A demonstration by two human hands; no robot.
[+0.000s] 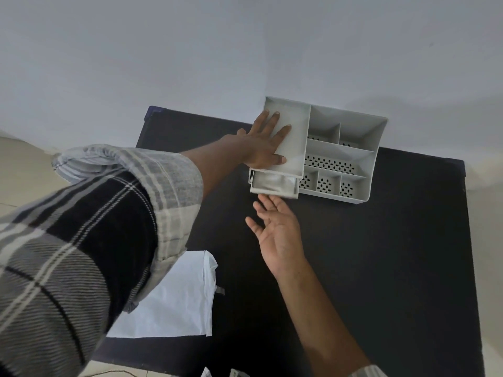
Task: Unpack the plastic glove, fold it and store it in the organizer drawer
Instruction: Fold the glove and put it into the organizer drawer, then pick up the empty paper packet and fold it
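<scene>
A grey plastic organizer (364, 159) with several perforated compartments stands at the far edge of the black table. Its small drawer (272, 190) sticks out a little from the front left, and a folded translucent plastic glove (275, 182) lies inside it. My left hand (265, 141) lies flat, fingers spread, on the organizer's solid left top. My right hand (277, 235) hovers just in front of the drawer, palm up, fingers apart, holding nothing and clear of the drawer front.
A white flat packet or sheet (177, 303) lies at the near left of the black table (381, 268), partly under my left sleeve. A pale wall rises right behind the organizer. Small white scraps (206, 372) show at the bottom edge.
</scene>
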